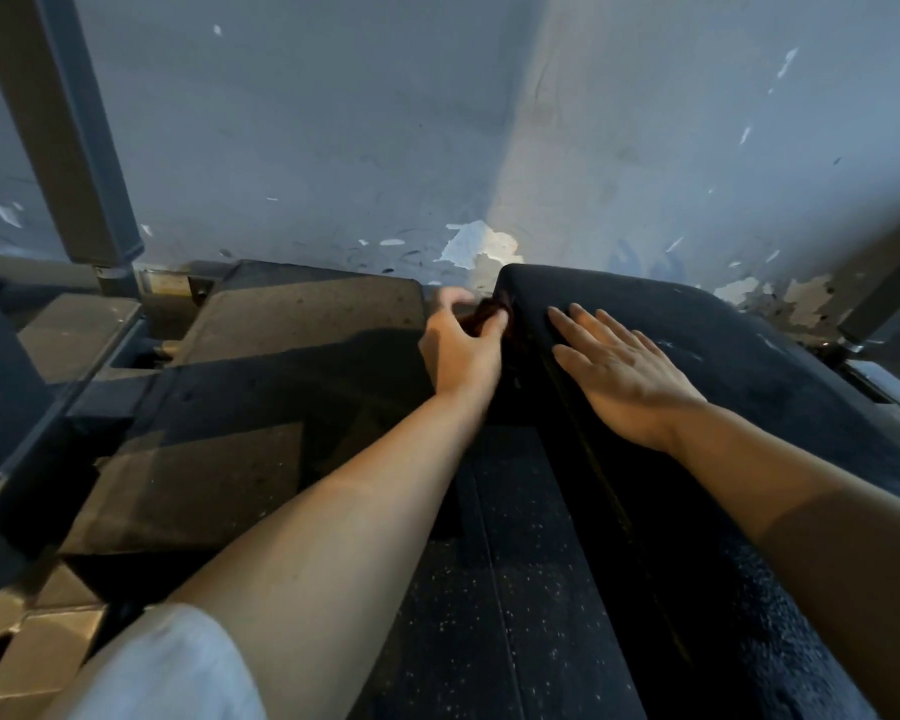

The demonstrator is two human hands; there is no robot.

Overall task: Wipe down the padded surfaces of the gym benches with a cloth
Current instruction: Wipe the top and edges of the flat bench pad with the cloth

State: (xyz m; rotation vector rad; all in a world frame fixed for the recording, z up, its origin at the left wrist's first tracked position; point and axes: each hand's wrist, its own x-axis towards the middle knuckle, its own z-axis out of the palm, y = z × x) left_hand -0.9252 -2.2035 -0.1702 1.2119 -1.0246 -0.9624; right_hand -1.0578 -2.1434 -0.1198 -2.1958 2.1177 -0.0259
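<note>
Head | 1 cloth [489, 315] gripped in left hand [461, 350] fingers | right hand [627, 374] flat on 1 bench pad [739, 345]

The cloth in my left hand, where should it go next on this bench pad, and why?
Probably drag the cloth along the pad's left side toward you. The left hand grips it at the far corner, while the right hand lies flat on top.

Two bare forearms reach out, nothing on either wrist. The left hand [461, 350] and right hand [627, 376] wear no gloves or rings. A pale, whitish short sleeve [178, 667] covers the left upper arm.
</note>
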